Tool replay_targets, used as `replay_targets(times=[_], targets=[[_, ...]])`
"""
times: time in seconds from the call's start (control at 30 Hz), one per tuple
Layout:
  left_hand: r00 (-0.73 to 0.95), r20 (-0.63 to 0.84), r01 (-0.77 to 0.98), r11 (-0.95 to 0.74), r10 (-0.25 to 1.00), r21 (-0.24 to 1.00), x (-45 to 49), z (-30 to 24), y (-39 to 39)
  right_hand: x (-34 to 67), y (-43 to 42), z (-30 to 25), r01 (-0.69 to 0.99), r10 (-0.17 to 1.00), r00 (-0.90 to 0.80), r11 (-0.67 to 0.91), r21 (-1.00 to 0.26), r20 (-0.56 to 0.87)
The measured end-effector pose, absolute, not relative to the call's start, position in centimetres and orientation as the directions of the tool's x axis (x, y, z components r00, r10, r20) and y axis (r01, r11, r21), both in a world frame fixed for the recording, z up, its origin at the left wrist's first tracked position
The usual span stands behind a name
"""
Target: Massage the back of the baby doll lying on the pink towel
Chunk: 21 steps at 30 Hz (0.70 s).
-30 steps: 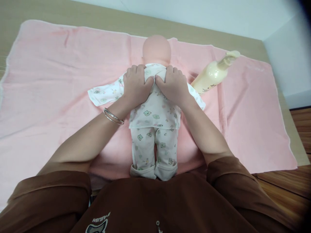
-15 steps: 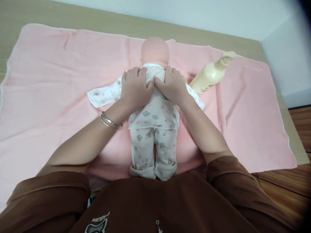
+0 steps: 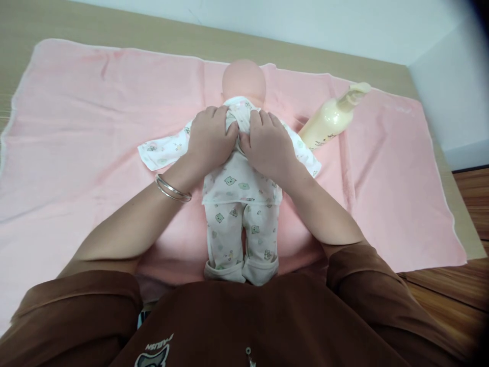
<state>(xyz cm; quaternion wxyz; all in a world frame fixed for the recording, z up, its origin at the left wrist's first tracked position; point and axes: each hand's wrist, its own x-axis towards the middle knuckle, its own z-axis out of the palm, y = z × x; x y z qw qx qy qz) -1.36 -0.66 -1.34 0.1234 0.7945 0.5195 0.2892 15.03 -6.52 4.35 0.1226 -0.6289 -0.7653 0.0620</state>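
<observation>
A baby doll (image 3: 244, 79) lies face down, the back of its bald head away from me. It wears a white printed shirt (image 3: 240, 183) and matching trousers (image 3: 225, 234). On the left of the doll's upper back, my left hand (image 3: 212, 137) has its fingers bent over the shirt. My right hand (image 3: 269, 145) does the same on the right, its thumb close to the other thumb. Between them, below the collar, the cloth is bunched, and both hands seem closed on it. My fingertips are partly hidden in the folds. Both sleeves spread outward.
Under the doll is a pink blanket (image 3: 95, 102) on a wooden table (image 3: 153, 30). A pale yellow pump bottle (image 3: 330, 120) lies tilted beside the doll's right-hand sleeve. A white wall (image 3: 305, 25) rises behind the table.
My right hand has shifted slightly inward and down, its fingers more bent. The shirt has bunched up between my hands, with more printed cloth showing at the collar. The bottle has not moved.
</observation>
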Motion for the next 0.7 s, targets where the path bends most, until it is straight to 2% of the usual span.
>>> replay_targets(times=[0.13, 0.2, 0.3, 0.47, 0.57, 0.7], targets=[[0.288, 0.246, 0.858, -0.363, 0.926, 0.364, 0.4, 1.7, -4.5, 16.6, -4.2, 4.1, 0.932, 0.991, -0.114, 0.13, -0.338, 0.065], [0.288, 0.221, 0.874, -0.35, 0.932, 0.337, 0.9, 2.6, -5.5, 17.4, -2.9, 3.7, 0.924, 0.997, -0.059, 0.07, -0.375, 0.04], [0.263, 0.236, 0.837, -0.343, 0.935, 0.425, 0.6, 2.3, -4.7, 17.8, -2.5, 3.6, 0.932, 0.999, -0.05, 0.049, -0.358, 0.007], [0.185, 0.219, 0.714, -0.284, 0.958, 0.64, -0.8, -0.1, -0.6, 15.8, -6.0, 4.9, 0.947, 0.98, -0.198, 0.201, -0.251, 0.035], [0.163, 0.254, 0.695, -0.293, 0.953, 0.657, -1.1, -1.1, 0.5, 14.9, -7.4, 5.4, 0.937, 0.97, -0.243, 0.242, -0.251, 0.025], [0.228, 0.269, 0.702, -0.349, 0.936, 0.621, -0.5, -0.5, -1.3, 15.4, -5.9, 5.0, 0.931, 0.984, -0.161, 0.176, -0.319, 0.072]])
